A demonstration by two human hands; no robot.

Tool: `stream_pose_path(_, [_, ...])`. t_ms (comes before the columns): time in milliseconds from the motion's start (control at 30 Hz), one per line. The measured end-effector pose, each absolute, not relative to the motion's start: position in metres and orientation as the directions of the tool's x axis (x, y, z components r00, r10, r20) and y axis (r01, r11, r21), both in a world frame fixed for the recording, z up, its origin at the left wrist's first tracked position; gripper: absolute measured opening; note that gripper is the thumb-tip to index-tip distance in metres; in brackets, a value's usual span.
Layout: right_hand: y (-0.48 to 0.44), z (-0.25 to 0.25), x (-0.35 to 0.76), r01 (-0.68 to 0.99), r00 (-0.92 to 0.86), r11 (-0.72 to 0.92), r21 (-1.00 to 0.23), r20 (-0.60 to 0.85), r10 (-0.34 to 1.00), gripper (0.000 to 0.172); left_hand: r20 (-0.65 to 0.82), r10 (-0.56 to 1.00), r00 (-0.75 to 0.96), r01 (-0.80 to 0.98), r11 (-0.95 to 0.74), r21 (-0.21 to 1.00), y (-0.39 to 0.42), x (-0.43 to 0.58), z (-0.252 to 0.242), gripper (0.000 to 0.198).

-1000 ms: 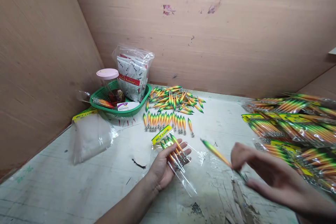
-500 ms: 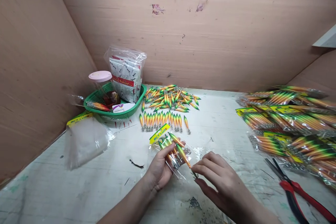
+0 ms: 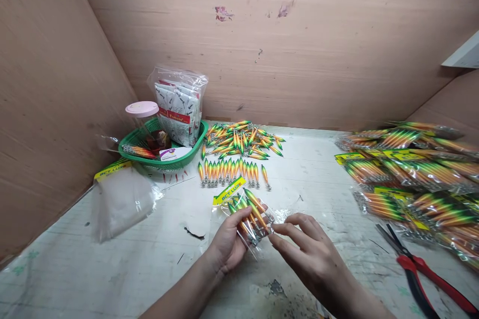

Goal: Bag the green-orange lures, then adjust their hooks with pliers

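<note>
My left hand (image 3: 226, 244) is closed round a clear plastic bag (image 3: 247, 212) with a yellow label, holding several orange and green fishing lures. My right hand (image 3: 310, 251) has its fingertips pinched at the bag's open end, against the lures' hook ends. Just beyond the bag, a neat row of loose lures (image 3: 232, 172) lies on the table, with a heap of more lures (image 3: 243, 139) behind it.
A green basket (image 3: 187, 159) at the back left holds a pink-lidded jar (image 3: 144, 119) and a bag of sachets (image 3: 177, 104). A stack of empty bags (image 3: 119, 197) lies left. Filled lure packs (image 3: 411, 174) pile up right, with red-handled pliers (image 3: 422, 269) in front. Wooden walls enclose the table.
My right hand carried a single lure from the right over to the bag and pushed it in among the others. The left hand kept its hold on the bag.
</note>
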State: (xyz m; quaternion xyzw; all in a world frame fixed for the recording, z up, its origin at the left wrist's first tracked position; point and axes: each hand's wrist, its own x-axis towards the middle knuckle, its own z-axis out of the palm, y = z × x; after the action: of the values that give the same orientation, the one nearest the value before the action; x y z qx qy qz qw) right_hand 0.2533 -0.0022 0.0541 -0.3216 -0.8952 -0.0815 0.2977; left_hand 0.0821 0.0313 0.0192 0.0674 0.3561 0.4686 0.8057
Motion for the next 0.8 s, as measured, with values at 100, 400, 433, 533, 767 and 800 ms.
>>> stream_pose_path(100, [-0.002, 0.055, 0.252, 0.632, -0.605, 0.774, -0.016, 0.614, 0.507, 0.028, -0.518, 0.803, 0.297, -0.713, 0.547, 0.439, 0.031, 0.081, 0.021, 0.021])
stream_pose_path(400, [-0.006, 0.054, 0.255, 0.632, -0.555, 0.772, -0.073, 0.653, 0.516, 0.021, -0.543, 0.781, 0.308, -0.683, 0.579, 0.445, 0.029, 0.081, 0.023, 0.022])
stream_pose_path(433, [-0.007, 0.054, 0.254, 0.64, -0.535, 0.761, -0.104, 0.652, 0.538, 0.021, -0.539, 0.782, 0.313, -0.674, 0.583, 0.454, 0.028, 0.082, 0.022, 0.022])
stream_pose_path(533, [-0.005, 0.051, 0.252, 0.646, -0.49, 0.737, -0.2, 0.632, 0.601, 0.018, -0.512, 0.791, 0.334, -0.654, 0.586, 0.479, 0.027, 0.082, 0.021, 0.022])
stream_pose_path(767, [-0.001, 0.039, 0.257, 0.672, -0.443, 0.674, -0.307, 0.562, 0.698, 0.009, -0.518, 0.781, 0.348, -0.611, 0.608, 0.506, 0.028, 0.081, 0.019, 0.019])
stream_pose_path(800, [-0.001, 0.037, 0.258, 0.672, -0.444, 0.666, -0.323, 0.545, 0.712, 0.01, -0.52, 0.779, 0.351, -0.61, 0.611, 0.504, 0.028, 0.081, 0.018, 0.018])
